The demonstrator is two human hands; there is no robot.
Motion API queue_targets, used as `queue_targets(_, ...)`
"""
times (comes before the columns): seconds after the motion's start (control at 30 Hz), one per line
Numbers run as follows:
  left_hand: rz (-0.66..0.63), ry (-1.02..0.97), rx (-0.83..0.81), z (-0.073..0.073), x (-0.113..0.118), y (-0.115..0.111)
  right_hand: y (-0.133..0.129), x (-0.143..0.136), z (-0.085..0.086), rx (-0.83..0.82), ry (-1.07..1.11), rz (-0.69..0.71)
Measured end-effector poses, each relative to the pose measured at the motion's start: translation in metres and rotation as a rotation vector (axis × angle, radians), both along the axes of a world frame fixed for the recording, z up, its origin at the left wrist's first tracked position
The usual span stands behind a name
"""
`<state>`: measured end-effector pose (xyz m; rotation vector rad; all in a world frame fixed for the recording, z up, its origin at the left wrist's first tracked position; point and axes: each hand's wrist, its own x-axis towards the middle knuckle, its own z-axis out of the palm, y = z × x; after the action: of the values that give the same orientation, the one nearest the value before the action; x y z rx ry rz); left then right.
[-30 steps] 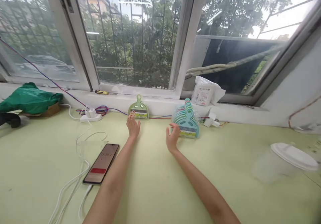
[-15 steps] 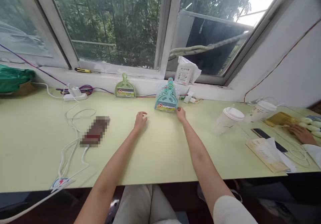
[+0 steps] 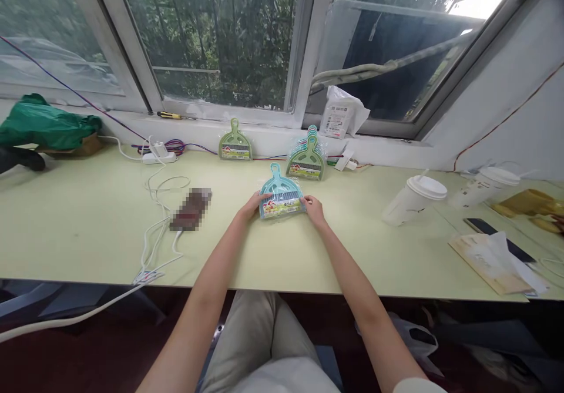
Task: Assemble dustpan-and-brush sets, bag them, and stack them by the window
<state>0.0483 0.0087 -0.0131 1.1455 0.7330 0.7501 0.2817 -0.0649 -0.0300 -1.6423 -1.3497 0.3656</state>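
Observation:
A light-blue mini dustpan and brush set (image 3: pixel 281 196), wrapped in clear plastic with a printed label, is held low over the middle of the table. My left hand (image 3: pixel 252 206) grips its left edge, thumb on the front. At the right corner, my right hand (image 3: pixel 314 210) pinches the wrapper. Just behind and to the right, a stack of similar sets leans against the wall under the window, a green dustpan set (image 3: pixel 307 161) at its front. One more green dustpan set (image 3: pixel 235 143) leans by itself farther left.
White cables and a pixelated phone-like object (image 3: pixel 191 210) lie on the left, near a power strip (image 3: pixel 159 157). To the right stand white lidded cups (image 3: pixel 415 200), with a phone (image 3: pixel 500 239) and paper packet (image 3: pixel 489 261) beyond. A screwdriver (image 3: pixel 170 115) rests on the sill.
The light-blue set has come off the front of the stack toward me, exposing a green one. My left hand has closed on its left side. The view has shifted.

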Motion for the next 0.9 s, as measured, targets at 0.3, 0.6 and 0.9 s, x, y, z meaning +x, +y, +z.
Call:
queue_targets(0.3,0.299,-0.151,0.058,-0.015,0.004,-0.001,-0.03,-0.054,0.016,0.302,-0.802,0.305)
queue_targets(0.6,0.271,-0.14,0.079,0.001,-0.013,-0.004,-0.015,-0.049,0.0,-0.063,0.291,0.337)
queue_targets(0.9,0.005,-0.089,0.116,0.014,-0.004,-0.023,0.004,-0.036,-0.013,-0.048,0.865,0.171)
